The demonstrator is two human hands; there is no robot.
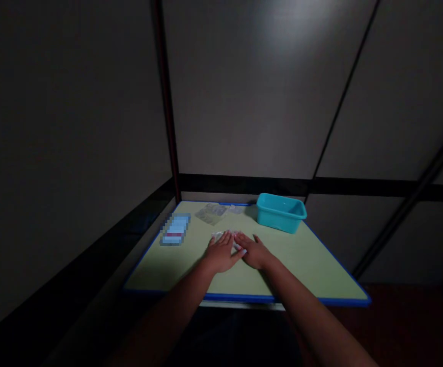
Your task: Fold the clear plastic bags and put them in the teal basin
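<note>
Both my hands lie flat near the middle of the table, their fingertips almost meeting. My left hand point(220, 254) rests palm down with its fingers stretched forward and its thumb pointing right. My right hand point(254, 251) is palm down too, fingers slanting toward the left hand. Beneath and between them is a thin, whitish clear plastic piece point(217, 235), perhaps a bag; the hands cover most of it. Nothing is gripped by either hand.
A turquoise plastic basin point(280, 214) stands at the table's back right. Clear plastic bags point(211, 213) lie flat at the back. A blurred-out light-blue item point(175, 229) is at the left edge. The pale-green table point(294, 270) has a blue rim; walls rise behind and left.
</note>
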